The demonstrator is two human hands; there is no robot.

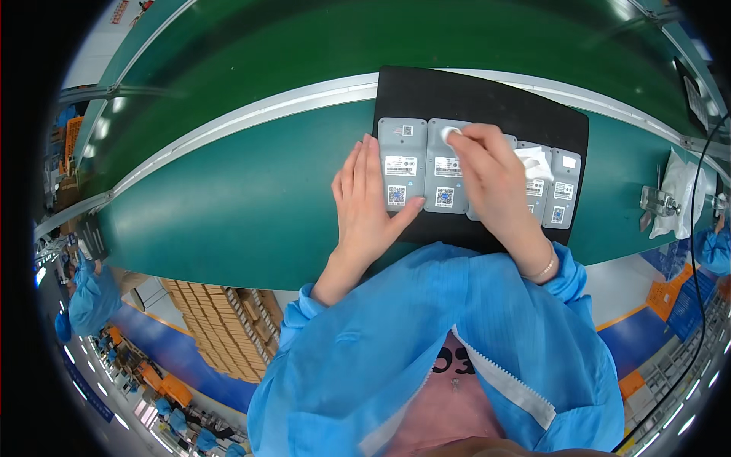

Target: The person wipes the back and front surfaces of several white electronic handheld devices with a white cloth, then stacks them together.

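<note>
Several flat grey device housings with white labels and square codes lie side by side in a row on a black mat. My left hand is spread flat along the left edge of the leftmost housing, its thumb over the lower corner. Over the second housing, my right hand pinches a white wipe against the upper part. A crumpled white cloth shows at the right side of that hand, lying over another housing; whether it joins the wipe I cannot tell. My right hand partly hides the middle housings.
The green bench top stretches to both sides, with a pale rail behind. At the right stand a metal clamp-like fixture and a white plastic bag. Stacked cardboard boxes are below left. Other people in blue work farther off.
</note>
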